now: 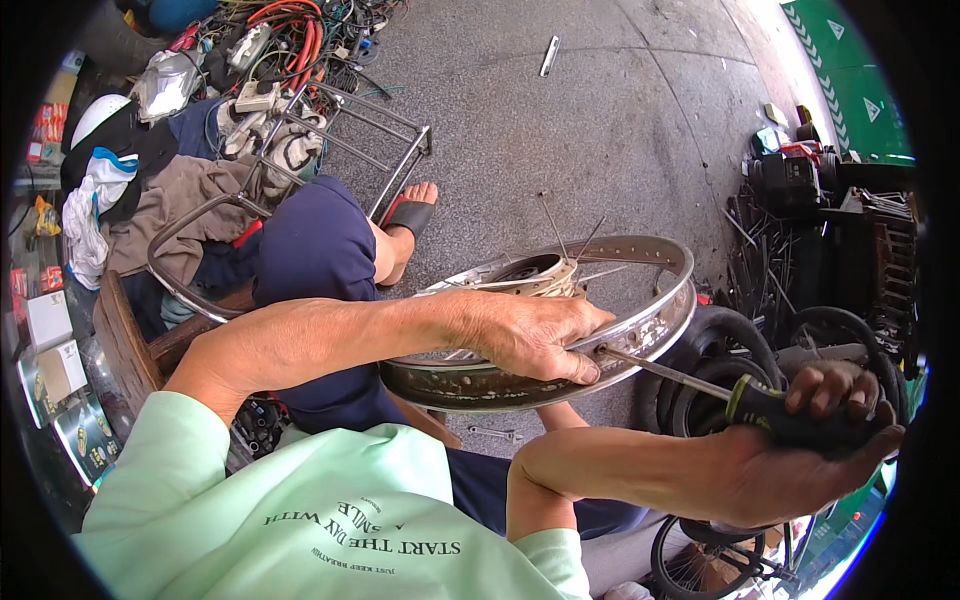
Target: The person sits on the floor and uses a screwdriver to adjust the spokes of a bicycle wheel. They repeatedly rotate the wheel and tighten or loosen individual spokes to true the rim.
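A worn metal wheel rim (480,392) lies tilted across my lap, with a hub (540,275) and a few loose-looking spokes (547,218) inside it. My left hand (530,335) is closed over the rim's near right side, thumb pressed on its outer wall and the other fingers partly hidden inside. Wrapped in my right hand (800,465) is the dark handle of a screwdriver (745,402) with a green collar. Its long shaft points left, and the tip meets the rim's outer wall beside my left thumb, at what looks like a spoke hole.
Tyres (715,345) stack close by on the right, below dark machinery (790,185) and metal rods. A tubular metal frame (375,160), clothes (165,215) and tangled cables (305,45) crowd the left. On the floor lie a wrench (495,434) and a small flat strip (549,56).
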`<state>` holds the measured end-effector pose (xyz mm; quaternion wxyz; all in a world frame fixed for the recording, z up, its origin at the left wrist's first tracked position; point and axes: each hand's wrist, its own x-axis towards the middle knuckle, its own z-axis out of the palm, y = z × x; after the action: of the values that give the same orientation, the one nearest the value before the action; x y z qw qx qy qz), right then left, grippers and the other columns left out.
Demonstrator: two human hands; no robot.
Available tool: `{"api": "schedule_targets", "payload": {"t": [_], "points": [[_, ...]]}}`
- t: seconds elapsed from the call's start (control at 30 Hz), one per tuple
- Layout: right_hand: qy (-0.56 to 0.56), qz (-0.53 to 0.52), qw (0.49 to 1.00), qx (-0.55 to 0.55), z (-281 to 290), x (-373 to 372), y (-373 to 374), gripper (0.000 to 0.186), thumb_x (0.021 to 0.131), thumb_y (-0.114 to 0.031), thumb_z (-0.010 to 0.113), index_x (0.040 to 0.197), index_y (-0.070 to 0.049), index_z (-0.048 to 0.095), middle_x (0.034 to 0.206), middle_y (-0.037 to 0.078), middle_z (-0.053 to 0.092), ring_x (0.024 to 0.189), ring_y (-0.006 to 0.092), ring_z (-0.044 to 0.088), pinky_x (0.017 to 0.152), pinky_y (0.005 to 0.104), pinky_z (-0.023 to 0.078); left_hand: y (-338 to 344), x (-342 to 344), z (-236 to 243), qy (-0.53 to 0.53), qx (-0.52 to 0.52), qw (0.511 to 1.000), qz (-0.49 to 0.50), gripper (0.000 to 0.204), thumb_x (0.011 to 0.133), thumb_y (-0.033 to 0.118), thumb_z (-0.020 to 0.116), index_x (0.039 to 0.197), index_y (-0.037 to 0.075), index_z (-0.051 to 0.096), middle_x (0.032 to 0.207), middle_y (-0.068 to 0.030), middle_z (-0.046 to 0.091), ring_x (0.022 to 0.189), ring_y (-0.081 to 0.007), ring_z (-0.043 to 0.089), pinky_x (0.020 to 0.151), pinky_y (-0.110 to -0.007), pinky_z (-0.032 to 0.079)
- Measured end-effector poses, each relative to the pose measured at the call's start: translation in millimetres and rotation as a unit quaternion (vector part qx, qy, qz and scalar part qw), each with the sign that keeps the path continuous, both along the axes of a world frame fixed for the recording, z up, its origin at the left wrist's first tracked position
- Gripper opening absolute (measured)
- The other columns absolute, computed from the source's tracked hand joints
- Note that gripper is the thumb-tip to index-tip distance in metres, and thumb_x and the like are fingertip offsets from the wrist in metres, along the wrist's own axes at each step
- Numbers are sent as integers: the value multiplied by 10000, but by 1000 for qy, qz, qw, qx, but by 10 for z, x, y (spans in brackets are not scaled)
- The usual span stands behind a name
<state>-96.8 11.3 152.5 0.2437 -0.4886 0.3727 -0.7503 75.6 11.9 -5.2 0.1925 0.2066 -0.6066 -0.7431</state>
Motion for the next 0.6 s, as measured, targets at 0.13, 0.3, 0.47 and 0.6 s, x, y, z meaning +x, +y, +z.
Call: {"api": "schedule_targets", "payload": {"t": [0.13,0.3,0.47,0.6], "points": [[-13,63,998,-12,-42,-19,-46,257,981,-252,629,849,-71,502,788,47,424,579,101,380,463,227,297,-31,50,-19,-12,-12,1000,7,428,951,215,615,1306,-12,540,1113,-147,660,1046,-220,607,945,-368,458],[-2,192,981,-43,-73,-36,-173,214,955,-225,656,852,-70,551,782,43,448,537,93,403,436,207,312,-33,49,-59,18,-14,999,40,443,914,254,621,1252,-28,570,1044,-210,662,945,-269,644,859,-395,498],[-219,694,653,-209,-231,74,-566,51,846,-21,691,857,8,651,736,116,619,493,167,602,384,255,505,-95,53,51,9,27,999,-24,382,948,169,622,1274,-16,548,1083,-142,661,1011,-191,622,886,-357,493],[-231,773,554,-205,-121,276,-614,143,852,32,662,711,5,659,542,121,587,348,194,557,253,255,442,-94,53,18,4,18,1000,-4,367,951,198,609,1251,-7,561,1067,-133,664,964,-195,629,862,-351,500]]}}
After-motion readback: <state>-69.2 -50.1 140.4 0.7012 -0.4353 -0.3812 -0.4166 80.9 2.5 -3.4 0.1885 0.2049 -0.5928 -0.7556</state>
